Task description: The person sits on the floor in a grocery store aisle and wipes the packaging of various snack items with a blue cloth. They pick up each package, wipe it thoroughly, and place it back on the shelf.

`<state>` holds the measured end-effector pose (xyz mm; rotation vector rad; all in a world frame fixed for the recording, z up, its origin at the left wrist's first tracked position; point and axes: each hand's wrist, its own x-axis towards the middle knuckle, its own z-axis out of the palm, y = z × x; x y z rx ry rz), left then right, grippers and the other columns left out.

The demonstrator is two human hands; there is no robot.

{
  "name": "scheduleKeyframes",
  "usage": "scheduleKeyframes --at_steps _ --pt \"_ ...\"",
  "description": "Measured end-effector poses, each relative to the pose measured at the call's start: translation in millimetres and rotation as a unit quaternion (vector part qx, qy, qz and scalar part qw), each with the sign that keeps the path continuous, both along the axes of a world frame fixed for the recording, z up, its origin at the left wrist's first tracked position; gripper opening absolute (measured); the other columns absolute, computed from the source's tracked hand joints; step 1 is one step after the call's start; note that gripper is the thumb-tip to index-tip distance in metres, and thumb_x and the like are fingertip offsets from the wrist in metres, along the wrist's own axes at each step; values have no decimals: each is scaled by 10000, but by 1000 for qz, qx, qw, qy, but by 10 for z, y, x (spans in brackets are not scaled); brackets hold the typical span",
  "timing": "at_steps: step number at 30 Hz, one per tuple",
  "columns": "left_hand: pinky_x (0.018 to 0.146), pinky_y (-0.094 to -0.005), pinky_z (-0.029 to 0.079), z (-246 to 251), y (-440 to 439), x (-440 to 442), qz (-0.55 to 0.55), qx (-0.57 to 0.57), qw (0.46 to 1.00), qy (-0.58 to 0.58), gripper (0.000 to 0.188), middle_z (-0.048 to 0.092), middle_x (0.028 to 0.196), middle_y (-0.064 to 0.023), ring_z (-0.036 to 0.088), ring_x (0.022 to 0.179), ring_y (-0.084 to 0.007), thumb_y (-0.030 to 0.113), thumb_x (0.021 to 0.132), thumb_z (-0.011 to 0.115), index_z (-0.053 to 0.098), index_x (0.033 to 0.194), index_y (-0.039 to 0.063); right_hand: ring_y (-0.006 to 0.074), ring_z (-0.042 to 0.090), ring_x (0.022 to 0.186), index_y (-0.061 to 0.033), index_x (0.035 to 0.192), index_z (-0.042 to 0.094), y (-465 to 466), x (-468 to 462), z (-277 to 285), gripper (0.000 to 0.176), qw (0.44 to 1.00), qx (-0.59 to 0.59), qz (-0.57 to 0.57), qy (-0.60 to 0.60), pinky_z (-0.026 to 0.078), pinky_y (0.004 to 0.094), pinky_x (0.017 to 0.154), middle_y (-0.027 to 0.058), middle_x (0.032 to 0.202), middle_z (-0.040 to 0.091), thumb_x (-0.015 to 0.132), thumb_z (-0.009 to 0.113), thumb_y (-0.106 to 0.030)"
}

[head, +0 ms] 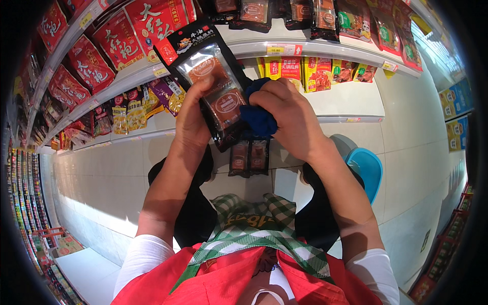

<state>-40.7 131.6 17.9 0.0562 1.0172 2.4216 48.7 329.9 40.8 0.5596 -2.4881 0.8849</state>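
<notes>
My left hand grips a black packet of hot pot seasoning by its left side, the thumb lying across the clear window. Two reddish-brown blocks show through that window, and the packet is tilted. Bunched in my right hand is a dark blue cloth, pressed against the packet's right edge. Below, two similar black packets lie side by side on the tiled floor between my legs.
Red seasoning bags fill the curved shelf at left. Ahead, a shelf edge with price tags runs above yellow and red packets on the lower shelf. A light blue plastic basin stands beside my right leg. Stacked boxes are at far right.
</notes>
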Motion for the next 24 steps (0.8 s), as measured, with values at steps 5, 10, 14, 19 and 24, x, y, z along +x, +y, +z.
scheduleKeyframes --at_steps 5,10,14,19,24 --pt "908 -426 587 26 -44 -71 41 -34 998 22 383 687 1140 -121 699 1011 -274 238 938 644 595 1264 45 368 570 1003 -60 1090 654 -60 13 -37 457 1000 18 -4 8 498 433 863 119 1034 608 652 724 49" --pt "906 -399 580 -36 -64 -86 25 -29 999 4 341 684 1115 -81 689 1013 -231 236 917 688 638 1208 67 373 574 1011 -45 1084 653 -84 20 -66 469 999 44 -9 -28 504 437 870 130 1033 611 633 672 81" --pt "891 -379 574 -106 -35 -80 56 -29 998 -12 308 679 1068 -56 680 974 -207 231 918 699 647 1181 80 353 562 970 -48 1024 596 -124 10 -106 428 998 61 24 8 505 411 828 123 969 572 614 674 46" --pt "861 -374 569 -128 -24 -17 48 -10 998 33 277 667 1053 -41 671 952 -192 238 923 697 645 1150 87 344 568 940 -44 975 589 -316 102 -157 351 993 18 116 22 495 421 818 122 951 568 635 664 1" --pt "869 -372 569 -102 -42 23 30 -15 999 21 292 665 1066 -44 675 969 -204 257 929 699 634 1154 83 358 604 998 -42 1071 654 -357 128 -145 464 987 29 161 8 515 422 882 122 1050 621 615 685 40"
